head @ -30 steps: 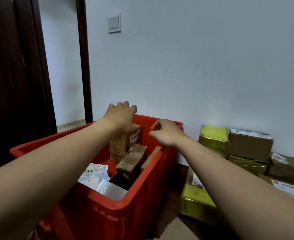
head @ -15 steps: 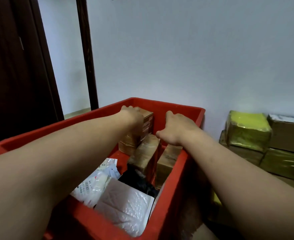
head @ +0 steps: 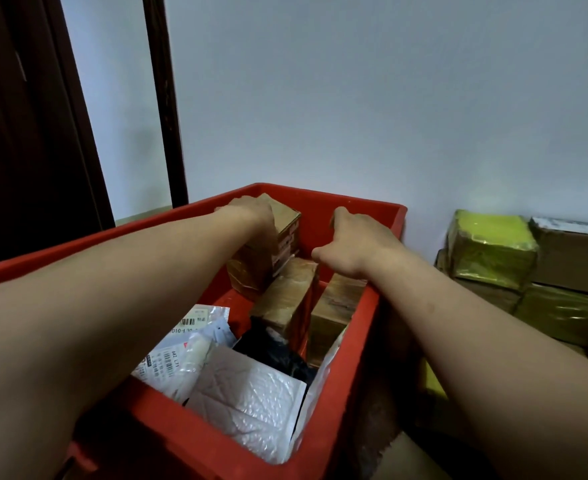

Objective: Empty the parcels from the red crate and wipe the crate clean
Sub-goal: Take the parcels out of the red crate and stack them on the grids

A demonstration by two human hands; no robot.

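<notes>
The red crate stands in front of me with parcels inside. My left hand lies over the top left corner of a tall cardboard box at the crate's far end, its fingers curled over the edge. My right hand hovers apart from that box, above two brown taped parcels, with its fingers bent down and hidden and nothing visibly in it. Nearer me lie a black bag, a white bubble mailer and white labelled pouches.
Right of the crate, a stack of parcels sits against the white wall: a yellow-green wrapped one and brown cartons. A dark door and its frame stand at the left.
Both hands have gone from above the crate's rim down into its far end. The left hand has settled on the tall box, and the view has tilted down and closer.
</notes>
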